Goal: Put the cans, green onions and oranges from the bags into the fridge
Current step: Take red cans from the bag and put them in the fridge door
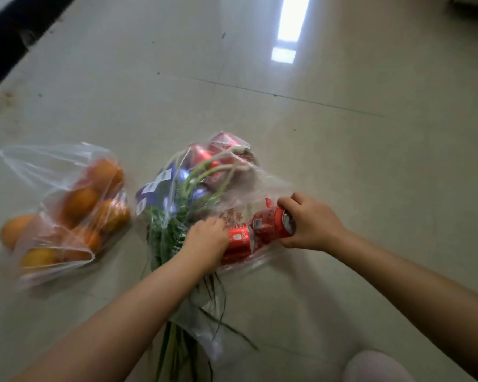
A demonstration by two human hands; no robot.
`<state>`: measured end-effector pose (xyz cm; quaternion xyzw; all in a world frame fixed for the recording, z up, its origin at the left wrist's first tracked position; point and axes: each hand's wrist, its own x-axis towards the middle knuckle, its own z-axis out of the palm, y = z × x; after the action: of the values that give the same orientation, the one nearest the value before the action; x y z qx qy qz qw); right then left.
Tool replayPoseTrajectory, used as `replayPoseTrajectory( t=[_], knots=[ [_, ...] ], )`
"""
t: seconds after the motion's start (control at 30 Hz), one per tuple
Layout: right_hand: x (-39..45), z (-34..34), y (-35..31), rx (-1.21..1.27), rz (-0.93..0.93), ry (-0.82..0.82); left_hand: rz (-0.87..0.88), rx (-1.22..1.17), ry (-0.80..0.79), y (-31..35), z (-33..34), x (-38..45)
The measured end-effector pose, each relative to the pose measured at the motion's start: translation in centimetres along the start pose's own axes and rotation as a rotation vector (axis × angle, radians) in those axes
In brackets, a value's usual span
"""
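Observation:
Two clear plastic bags lie on the floor. The left bag (39,166) holds several oranges (80,202). The middle bag (260,183) holds red cans, blue cans (160,186) and green onions (182,205) whose leaves stick out toward me. My right hand (312,221) grips a red can (273,224) by its end at the bag's mouth. Beside it, my left hand (207,241) grips a second red can (240,238). More red cans (218,153) lie at the bag's far end.
The floor is pale glossy tile (342,133) with a bright light reflection at the top. A dark edge (17,31) runs along the upper left. A pale rounded shape (375,365), maybe a knee, shows at the bottom right. The fridge is not in view.

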<state>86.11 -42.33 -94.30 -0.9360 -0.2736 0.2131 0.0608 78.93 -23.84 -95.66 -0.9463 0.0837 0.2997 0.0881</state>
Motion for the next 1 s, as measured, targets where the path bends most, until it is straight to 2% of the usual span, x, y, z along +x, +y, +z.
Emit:
replayPoseTrajectory(
  t=[0.23, 0.37, 0.63, 0.8, 1.0],
  knots=[
    [0.3, 0.1, -0.8, -0.036, -0.055, 0.002, -0.175, 0.082, -0.114, -1.3, 1.6, 0.4],
    [0.4, 0.1, -1.1, -0.028, -0.063, 0.007, -0.174, 0.009, -0.017, -2.1, 2.8, 0.1],
    [0.5, 0.3, -1.2, -0.043, -0.052, -0.03, -0.079, -0.061, 0.02, -1.4, 2.6, 0.3],
    [0.8, 0.0, -0.9, 0.053, 0.009, -0.038, -0.06, -0.291, 0.015, -0.5, 2.1, -0.4],
    [0.5, -0.3, -0.1, 0.095, 0.038, 0.033, -0.001, -0.76, 0.197, 1.0, 0.6, -1.3]
  ],
)
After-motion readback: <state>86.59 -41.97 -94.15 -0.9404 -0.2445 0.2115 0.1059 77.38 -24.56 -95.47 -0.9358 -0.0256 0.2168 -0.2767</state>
